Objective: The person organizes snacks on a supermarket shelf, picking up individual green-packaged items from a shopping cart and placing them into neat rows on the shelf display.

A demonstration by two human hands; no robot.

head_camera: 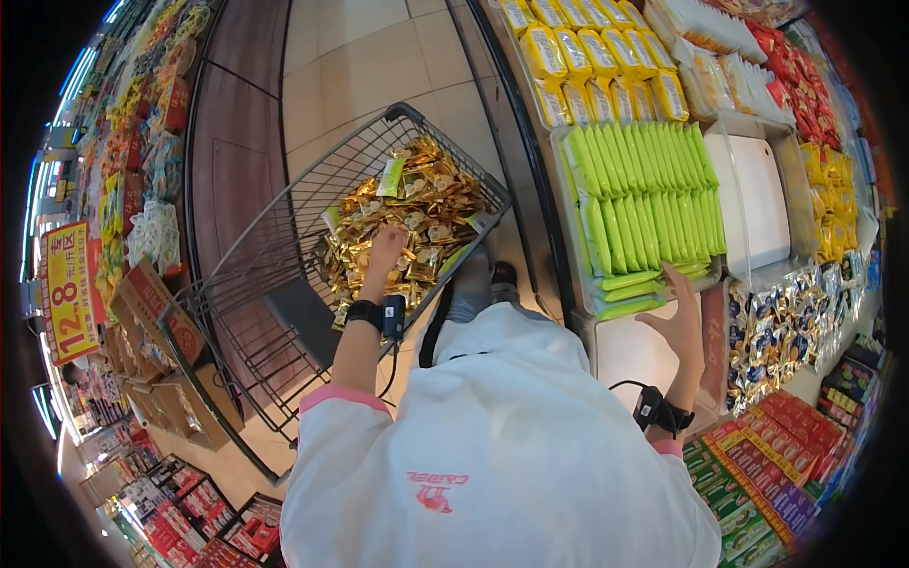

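Observation:
My left hand reaches down into a grey wire shopping cart and rests on a heap of gold-foil packets. Its fingers are curled and partly hidden, so whether they grip a packet cannot be told. A few green packets lie among the gold ones. On the other side, my right hand is spread, thumb apart from the fingers. Its fingertips are beside the near corner of a clear plastic bin holding rows of upright green packets; several lie flat at the near end. Contact there is unclear.
Yellow packets fill a farther bin. A clear bin with a white base adjoins the green packets. Silver-and-blue packets lie right of my hand. Cardboard boxes and a yellow price sign stand left of the cart.

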